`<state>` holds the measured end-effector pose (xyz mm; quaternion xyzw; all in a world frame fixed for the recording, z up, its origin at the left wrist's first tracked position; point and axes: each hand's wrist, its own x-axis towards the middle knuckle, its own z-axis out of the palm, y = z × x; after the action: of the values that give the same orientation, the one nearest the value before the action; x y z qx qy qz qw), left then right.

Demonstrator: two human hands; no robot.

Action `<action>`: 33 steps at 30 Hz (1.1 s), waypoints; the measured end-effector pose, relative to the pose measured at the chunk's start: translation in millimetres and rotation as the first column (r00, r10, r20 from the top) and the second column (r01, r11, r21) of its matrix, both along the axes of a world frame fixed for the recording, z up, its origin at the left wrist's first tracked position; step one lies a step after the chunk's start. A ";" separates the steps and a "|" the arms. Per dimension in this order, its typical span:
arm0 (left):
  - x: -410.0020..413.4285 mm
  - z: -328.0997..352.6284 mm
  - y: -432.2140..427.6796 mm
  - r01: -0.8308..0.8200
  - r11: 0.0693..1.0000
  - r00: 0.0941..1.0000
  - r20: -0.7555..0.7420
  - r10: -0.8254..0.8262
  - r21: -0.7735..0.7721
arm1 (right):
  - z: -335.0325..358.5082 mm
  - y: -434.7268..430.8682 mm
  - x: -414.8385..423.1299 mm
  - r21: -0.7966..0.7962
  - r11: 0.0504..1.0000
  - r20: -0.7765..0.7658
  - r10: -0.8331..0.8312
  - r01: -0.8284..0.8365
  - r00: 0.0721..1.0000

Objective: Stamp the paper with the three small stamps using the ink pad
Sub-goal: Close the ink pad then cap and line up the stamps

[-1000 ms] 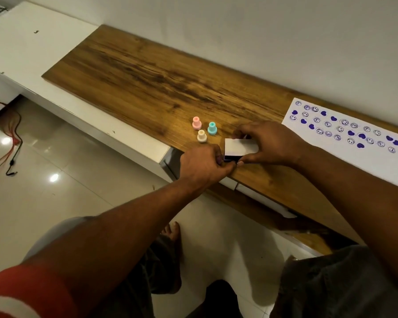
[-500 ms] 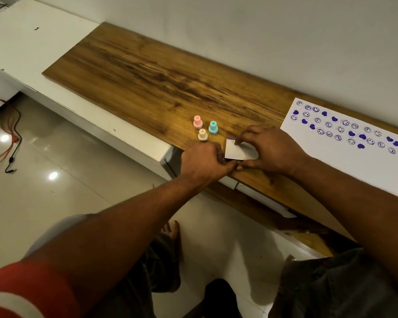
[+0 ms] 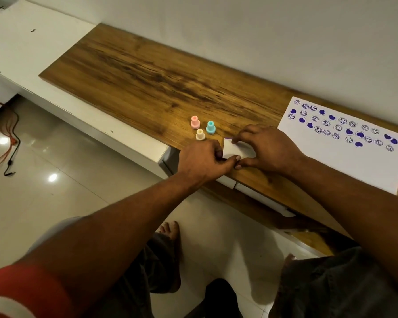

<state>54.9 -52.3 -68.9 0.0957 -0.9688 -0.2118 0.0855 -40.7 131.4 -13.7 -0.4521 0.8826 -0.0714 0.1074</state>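
Note:
Three small stamps stand together on the wooden desk [image 3: 147, 72]: a pink stamp [image 3: 195, 122], a teal stamp [image 3: 210, 127] and a cream stamp [image 3: 200, 134]. Just right of them lies the white ink pad [image 3: 233, 149], its lid down flat with a thin purple edge showing at its far corner. My left hand [image 3: 202, 160] pinches the pad's near-left corner. My right hand [image 3: 267, 149] presses on the lid from the right, fingers curled over its far edge. The white paper [image 3: 345, 161], covered with purple smiley and heart prints, lies at the right.
The desk's front edge runs right under my hands, with a white drawer front below it. A white ledge [image 3: 32, 49] extends left of the desk. Red cables [image 3: 7, 143] lie on the tiled floor. The wall is close behind the desk.
The ink pad's white lid, held raised and tilted a second ago, has come down flat onto the pad. Both hands stay on it.

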 end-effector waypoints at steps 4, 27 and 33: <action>-1.2 -1.8 0.9 -0.010 1.000 1.000 0.000 0.010 -0.017 | 0.2 0.9 0.3 -0.010 1.000 0.003 0.001 -0.001 1.000; -1.3 3.4 6.2 -0.016 1.000 0.998 0.057 0.018 -0.026 | 3.5 3.1 -14.1 0.003 0.999 0.059 0.033 -0.033 0.998; -9.5 12.3 3.7 0.077 0.994 0.991 0.120 -0.067 -0.082 | 6.2 14.9 -19.4 -0.194 0.919 0.013 -0.347 0.343 0.938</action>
<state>45.4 -48.6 -56.6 0.0689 -0.9832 -0.1669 0.0251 -60.1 146.4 -7.5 -0.2984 0.9385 -0.1694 0.0393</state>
